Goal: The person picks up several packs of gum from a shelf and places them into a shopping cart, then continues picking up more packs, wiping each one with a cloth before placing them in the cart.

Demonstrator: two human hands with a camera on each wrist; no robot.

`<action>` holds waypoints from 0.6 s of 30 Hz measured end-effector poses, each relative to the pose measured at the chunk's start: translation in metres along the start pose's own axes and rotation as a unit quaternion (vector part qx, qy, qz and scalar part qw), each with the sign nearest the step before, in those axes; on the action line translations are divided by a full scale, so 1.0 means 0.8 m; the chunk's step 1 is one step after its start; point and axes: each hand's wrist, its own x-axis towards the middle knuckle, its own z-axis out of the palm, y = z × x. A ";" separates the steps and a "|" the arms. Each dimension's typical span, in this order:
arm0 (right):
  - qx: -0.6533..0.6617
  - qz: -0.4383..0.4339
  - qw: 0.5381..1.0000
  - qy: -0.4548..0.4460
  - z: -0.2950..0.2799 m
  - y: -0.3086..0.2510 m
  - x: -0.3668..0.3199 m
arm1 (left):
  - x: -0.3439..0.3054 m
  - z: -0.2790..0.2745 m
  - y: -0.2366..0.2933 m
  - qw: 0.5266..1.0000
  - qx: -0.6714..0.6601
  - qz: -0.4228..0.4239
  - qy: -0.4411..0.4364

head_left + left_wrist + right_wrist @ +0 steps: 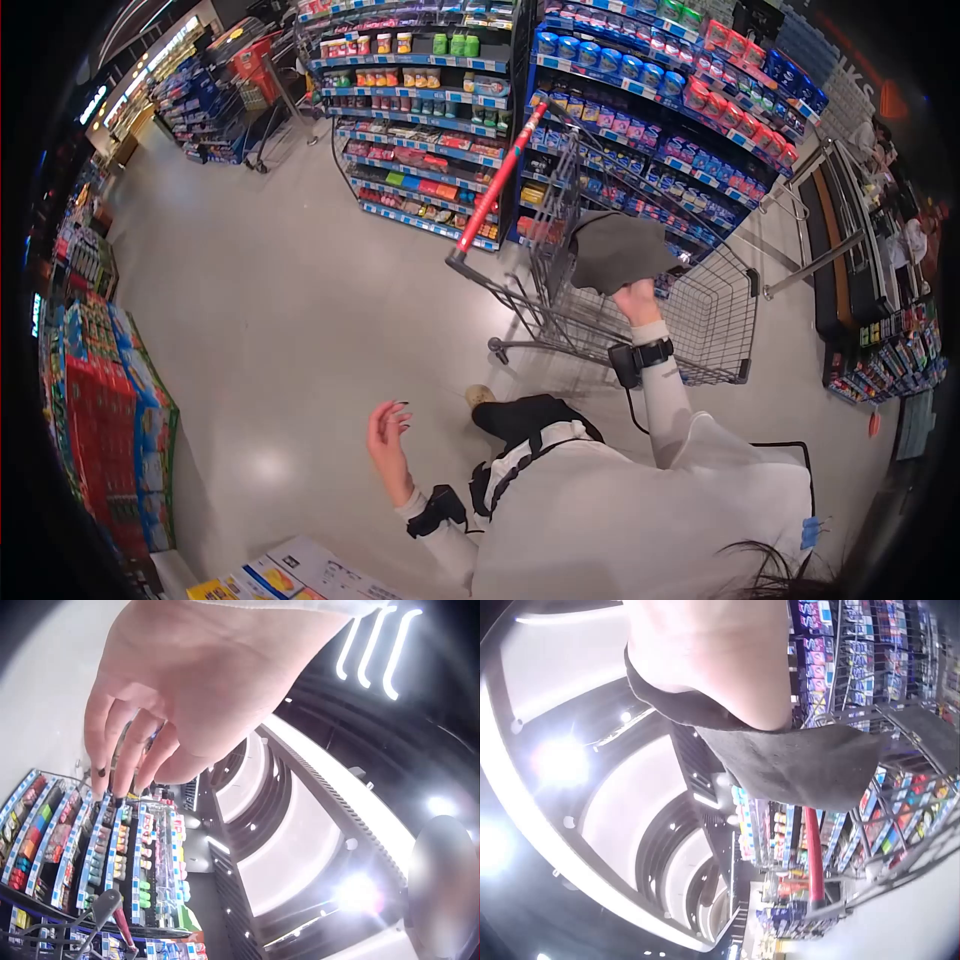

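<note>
The right hand (636, 302) reaches up, right of center in the head view, with a dark gray cloth (620, 255) at its fingers. The cloth covers the fingertips, so how tightly this grip is closed cannot be told. The left hand (388, 440), below center, has a loose, empty grip, its fingers slightly bent in the air.

The cloth appears over the near part of a black wire shopping cart (750, 330); whether they touch is unclear. The cart's red handle (500, 180) slants up and to the right near the top center.

Beneath is a smooth gray floor (270, 330), glossy enough to mirror the lights in pale patches. Behind the cart, a shelf rack (420, 150) of small jars and packets stands at top center, and a blue-toned rack (640, 110) fills the upper right. A black-and-brown checkout stand (835, 235) runs along the right edge. Red and blue boxes (100, 420) are stacked at lower left, and a printed white carton (320, 575) sits at the bottom. Overhead, the left wrist view shows a ceiling (300, 862) of curved white panels and glaring lamps.
</note>
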 end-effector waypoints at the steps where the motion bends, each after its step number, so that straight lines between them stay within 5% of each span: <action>1: -0.071 -0.031 0.997 0.008 0.010 0.015 0.027 | 0.022 0.005 0.002 1.000 -0.006 -0.018 -0.013; 7: -0.019 0.070 0.993 0.092 0.059 0.122 0.157 | 0.148 -0.047 -0.003 0.998 0.002 -0.057 -0.033; 15: -0.038 -0.051 0.952 0.300 -0.014 0.206 0.240 | 0.346 -0.127 -0.043 0.984 0.063 -0.167 -0.003; 18: -0.067 -0.039 0.955 0.285 0.011 0.214 0.237 | 0.459 -0.117 -0.041 0.983 0.076 -0.159 -0.053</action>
